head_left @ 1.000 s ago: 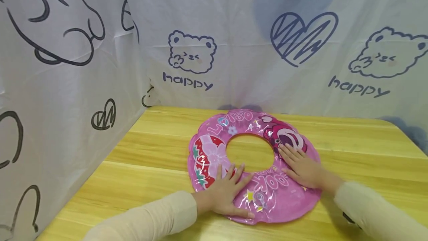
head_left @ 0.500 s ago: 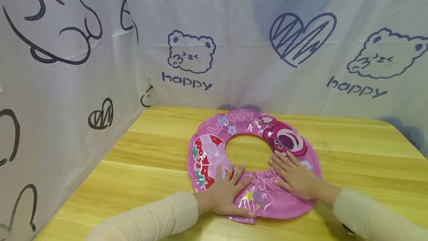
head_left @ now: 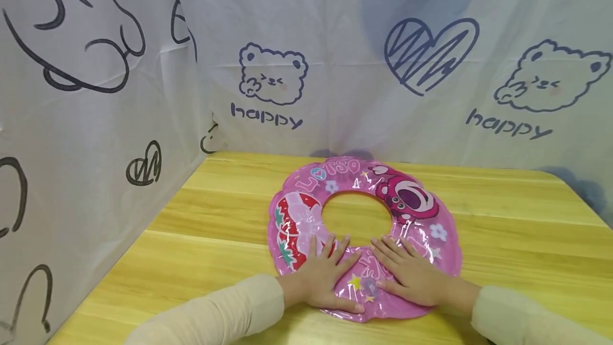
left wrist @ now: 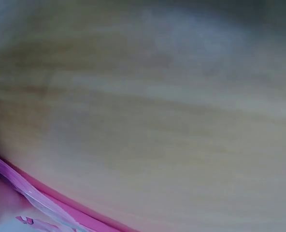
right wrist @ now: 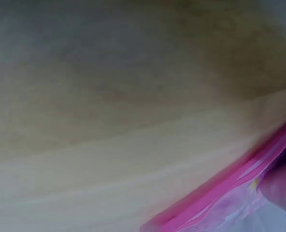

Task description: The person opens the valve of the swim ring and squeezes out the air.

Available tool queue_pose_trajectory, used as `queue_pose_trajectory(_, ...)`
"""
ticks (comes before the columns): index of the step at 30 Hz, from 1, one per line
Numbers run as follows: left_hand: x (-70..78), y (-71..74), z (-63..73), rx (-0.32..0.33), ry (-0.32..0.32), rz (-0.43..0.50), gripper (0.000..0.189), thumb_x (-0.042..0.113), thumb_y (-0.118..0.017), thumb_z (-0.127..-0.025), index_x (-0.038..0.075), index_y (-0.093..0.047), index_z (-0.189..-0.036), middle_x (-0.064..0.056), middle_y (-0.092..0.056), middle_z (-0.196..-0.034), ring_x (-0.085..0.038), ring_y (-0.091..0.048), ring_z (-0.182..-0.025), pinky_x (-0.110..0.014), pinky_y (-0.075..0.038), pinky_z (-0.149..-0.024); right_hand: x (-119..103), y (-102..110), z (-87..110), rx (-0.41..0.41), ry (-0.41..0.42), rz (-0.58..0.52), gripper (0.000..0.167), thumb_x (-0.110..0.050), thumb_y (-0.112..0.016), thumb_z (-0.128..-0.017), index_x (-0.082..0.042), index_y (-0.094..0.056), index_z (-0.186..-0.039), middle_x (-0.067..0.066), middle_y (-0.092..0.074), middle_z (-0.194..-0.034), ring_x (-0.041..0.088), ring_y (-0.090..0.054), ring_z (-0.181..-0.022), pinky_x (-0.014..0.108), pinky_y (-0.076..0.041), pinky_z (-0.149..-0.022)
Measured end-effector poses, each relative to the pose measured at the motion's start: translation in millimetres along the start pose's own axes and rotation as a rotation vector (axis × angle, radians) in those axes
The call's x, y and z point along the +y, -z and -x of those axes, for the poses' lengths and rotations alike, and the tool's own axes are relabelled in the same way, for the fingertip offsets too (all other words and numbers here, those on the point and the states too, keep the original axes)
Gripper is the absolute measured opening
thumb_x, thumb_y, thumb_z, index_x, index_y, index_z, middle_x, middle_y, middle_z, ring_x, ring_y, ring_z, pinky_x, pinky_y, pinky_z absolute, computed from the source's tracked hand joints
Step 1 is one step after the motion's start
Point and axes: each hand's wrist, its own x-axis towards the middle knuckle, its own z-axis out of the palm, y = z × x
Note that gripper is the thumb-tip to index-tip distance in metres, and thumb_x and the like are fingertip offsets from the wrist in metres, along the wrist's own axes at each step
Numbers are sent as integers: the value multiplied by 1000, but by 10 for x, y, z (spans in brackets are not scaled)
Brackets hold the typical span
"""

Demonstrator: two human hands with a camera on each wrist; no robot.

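A pink inflatable swim ring (head_left: 337, 177), printed with strawberries, a bear face and the word LOTSO, lies on the wooden table. My left hand (head_left: 321, 278) rests with spread fingers on its near left part, the thumb along the near edge. On the near right part my right hand (head_left: 414, 276) lies palm down, fingers pointing toward the ring's hole. The clear valve (head_left: 369, 286) shows between the two hands, beside the right thumb. In the left wrist view the ring's pink edge (left wrist: 61, 203) fills the lower left corner; in the right wrist view that edge (right wrist: 220, 193) is at lower right.
The table (head_left: 201, 228) has a light wood-grain top. White cloth printed with bears and hearts hangs behind it (head_left: 345, 95) and along its left side (head_left: 110, 121). A rounded table corner (head_left: 551, 177) is at the back right.
My right hand has slid over the ring toward me and to the left, from beside the bear face to near the valve. My left hand has stayed in place.
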Motion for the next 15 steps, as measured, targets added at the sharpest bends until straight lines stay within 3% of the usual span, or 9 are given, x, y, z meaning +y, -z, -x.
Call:
queue_pose_trajectory(3, -27, 15, 20, 9, -10, 18, 98, 77, -44, -76, 26, -6, -150, -11, 0, -157, -38, -4, -143, -67, -5, -109, 2, 58, -18, -8, 24, 27, 64, -47, -44, -94, -6, -36, -143, 14, -34, -149, 38, -30, -136, 34, 6, -118)
queue_pose_trajectory(7, -149, 123, 34, 89, -33, 35, 90, 69, -43, -84, 18, -10, -151, -15, -4, -157, -39, -12, -142, -61, -11, -112, 51, 208, -67, 4, 10, 23, 60, -44, -47, -94, -6, -41, -140, 16, -38, -146, 39, -34, -134, 54, -23, -108)
queue_pose_trajectory(11, -430, 285, 0, 177, 29, 56, 78, 58, -39, -91, 10, -18, -149, -20, -8, -155, -41, -12, -142, -59, -11, -113, 243, 371, -152, 47, -89, 10, 59, -37, -49, -94, -2, -38, -140, 21, -33, -147, 43, -30, -135, 57, -22, -109)
queue_pose_trajectory(15, -817, 342, -64, 206, 164, 112, 71, 52, -39, -94, 8, -23, -147, -22, -11, -154, -43, -10, -141, -58, -8, -114, 529, 484, -244, 94, -179, 17, 60, -33, -51, -94, 4, -36, -139, 27, -31, -146, 46, -28, -134, 60, -20, -109)
